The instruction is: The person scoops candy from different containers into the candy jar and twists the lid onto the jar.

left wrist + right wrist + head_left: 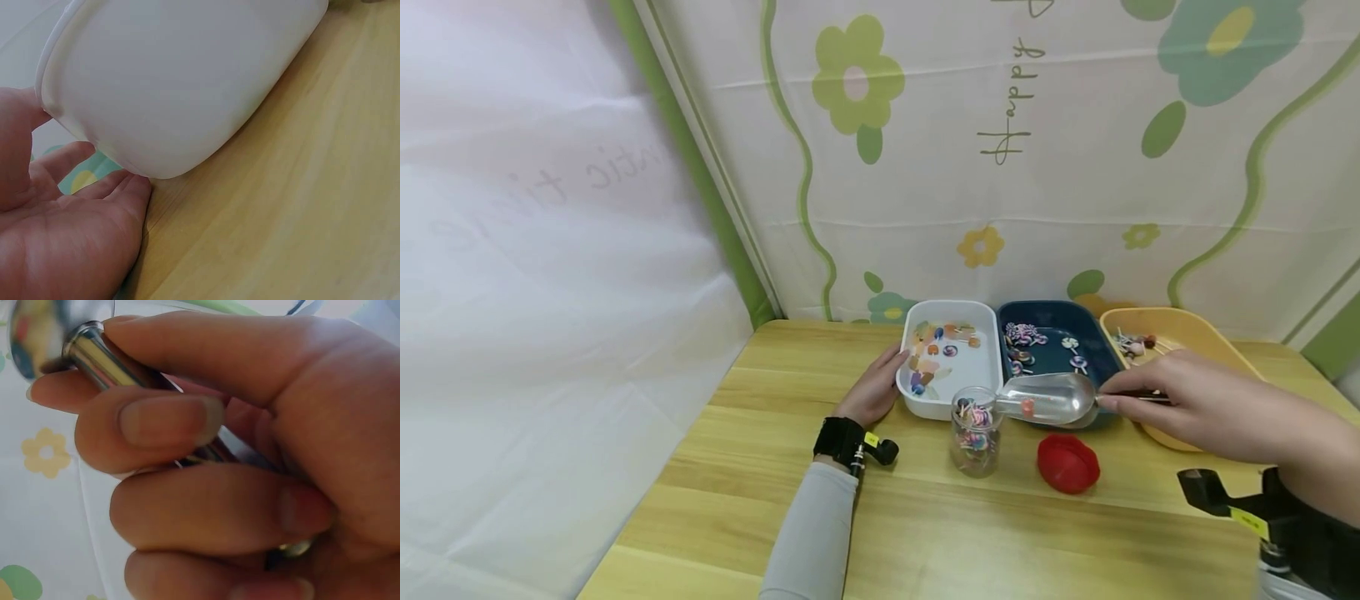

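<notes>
My right hand [1202, 404] grips the handle of a shiny metal scoop [1048, 396], fingers curled round it, as the right wrist view shows close up. The scoop's tip is at the mouth of a clear jar [976, 458], and a small pinkish-orange piece [1027, 407] lies in it. Inside the jar are many tiny lollipop-like pieces [976, 421]. At the left side of the white tray [951, 408], my left hand [872, 392] holds the rim and outer wall. Small colourful pieces lie in that tray.
A dark blue tray [1060, 312] with small swirl lollipops stands right of the white one. Beyond it is a yellow tray [1195, 329], partly hidden by my right hand. A red bowl-shaped piece [1067, 463] sits right of the jar on the wooden table [1000, 542]. Printed curtains hang behind.
</notes>
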The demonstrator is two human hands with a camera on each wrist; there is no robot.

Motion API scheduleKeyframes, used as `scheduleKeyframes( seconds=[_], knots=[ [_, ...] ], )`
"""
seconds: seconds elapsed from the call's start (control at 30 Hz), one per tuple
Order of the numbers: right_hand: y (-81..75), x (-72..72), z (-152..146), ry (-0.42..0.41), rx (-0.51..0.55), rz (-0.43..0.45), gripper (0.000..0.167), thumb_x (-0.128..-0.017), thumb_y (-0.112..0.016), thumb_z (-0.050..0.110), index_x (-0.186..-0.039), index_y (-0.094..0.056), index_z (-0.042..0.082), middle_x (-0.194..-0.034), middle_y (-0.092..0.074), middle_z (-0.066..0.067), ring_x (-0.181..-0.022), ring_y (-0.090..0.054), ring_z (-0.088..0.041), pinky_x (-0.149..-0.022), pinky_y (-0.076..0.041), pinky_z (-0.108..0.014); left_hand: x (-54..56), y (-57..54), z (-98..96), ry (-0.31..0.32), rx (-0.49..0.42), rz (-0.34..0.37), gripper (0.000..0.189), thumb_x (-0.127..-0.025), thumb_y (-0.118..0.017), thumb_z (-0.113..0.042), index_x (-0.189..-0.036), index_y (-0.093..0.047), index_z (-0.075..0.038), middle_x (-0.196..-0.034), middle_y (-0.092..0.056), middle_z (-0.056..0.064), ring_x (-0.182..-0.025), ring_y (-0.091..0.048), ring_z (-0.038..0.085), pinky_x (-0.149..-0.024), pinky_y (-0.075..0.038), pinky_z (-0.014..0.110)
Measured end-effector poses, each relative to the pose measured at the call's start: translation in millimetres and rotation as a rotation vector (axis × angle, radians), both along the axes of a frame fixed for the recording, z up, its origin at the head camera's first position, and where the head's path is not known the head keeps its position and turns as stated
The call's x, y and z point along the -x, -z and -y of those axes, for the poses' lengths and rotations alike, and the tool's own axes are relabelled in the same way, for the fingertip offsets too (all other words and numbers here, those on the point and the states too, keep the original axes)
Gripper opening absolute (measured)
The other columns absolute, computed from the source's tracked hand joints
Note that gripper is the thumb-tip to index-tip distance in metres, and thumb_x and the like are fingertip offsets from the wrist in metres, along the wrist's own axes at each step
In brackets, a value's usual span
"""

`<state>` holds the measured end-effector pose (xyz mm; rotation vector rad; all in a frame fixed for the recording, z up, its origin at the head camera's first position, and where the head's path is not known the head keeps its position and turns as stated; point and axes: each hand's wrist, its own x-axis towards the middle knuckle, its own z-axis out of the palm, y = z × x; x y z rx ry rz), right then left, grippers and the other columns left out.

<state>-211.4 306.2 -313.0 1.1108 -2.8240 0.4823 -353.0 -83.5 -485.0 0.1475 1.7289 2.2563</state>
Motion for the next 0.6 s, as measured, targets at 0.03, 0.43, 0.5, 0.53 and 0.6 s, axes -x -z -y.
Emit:
scheduleKeyframes(
  seconds=[0.03, 0.43, 0.5, 0.53, 0.6],
  knots=[
    [-0.3, -0.5, 0, 0.003, -0.003, 0.002, 0.012, -0.1, -0.069, 0.024, -0.107, -0.079, 0.025, -0.098, -0.069, 0.023, -0.085, -0.058, 0.006, -0.072, -0.056, -0.025, 0.0, 0.0, 0.0, -0.002, 0.004, 0.001, 0.053, -0.112, -0.045, -0.03, -0.162, -0.031, -0.019, -0.168, -0.027, 0.006, -0.152, -0.029, 0.02, -0.125, -0.024, 0.039],
    [-7.1, -7.7, -17, 0.178, -0.038, 0.113, 0.017, -0.102, -0.066, 0.024, -0.112, -0.078, 0.017, -0.103, -0.072, 0.01, -0.08, -0.056, 0.003, -0.066, -0.054, -0.023, 0.4, -0.7, 0.5, 0.027, -0.002, -0.036, 0.056, -0.113, -0.041, -0.029, -0.164, -0.024, -0.014, -0.169, -0.023, 0.008, -0.153, -0.025, 0.022, -0.125, -0.022, 0.038],
    [-7.9, -9.5, -26, 0.242, -0.045, 0.083, 0.018, -0.102, -0.066, 0.024, -0.111, -0.079, 0.015, -0.101, -0.073, 0.008, -0.077, -0.056, 0.001, -0.063, -0.052, -0.024, 0.5, -1.4, 0.3, 0.025, 0.001, -0.035, 0.056, -0.113, -0.041, -0.029, -0.164, -0.025, -0.015, -0.169, -0.024, 0.008, -0.153, -0.026, 0.022, -0.125, -0.022, 0.038],
    [-8.0, -10.3, -31, 0.271, -0.037, 0.06, 0.02, -0.102, -0.066, 0.024, -0.11, -0.079, 0.011, -0.1, -0.075, 0.004, -0.077, -0.06, -0.003, -0.062, -0.054, -0.027, 0.5, -1.7, 0.2, 0.024, 0.002, -0.035, 0.055, -0.113, -0.041, -0.029, -0.164, -0.025, -0.015, -0.169, -0.024, 0.008, -0.153, -0.026, 0.022, -0.125, -0.022, 0.039],
    [-7.0, -11.6, -43, 0.357, -0.028, -0.019, 0.024, -0.102, -0.067, 0.023, -0.106, -0.079, 0.003, -0.094, -0.076, -0.006, -0.075, -0.067, -0.014, -0.061, -0.057, -0.035, 0.5, -2.3, 0.1, 0.025, 0.003, -0.033, 0.055, -0.113, -0.041, -0.029, -0.164, -0.026, -0.016, -0.169, -0.025, 0.008, -0.153, -0.026, 0.022, -0.125, -0.022, 0.039]
  ],
)
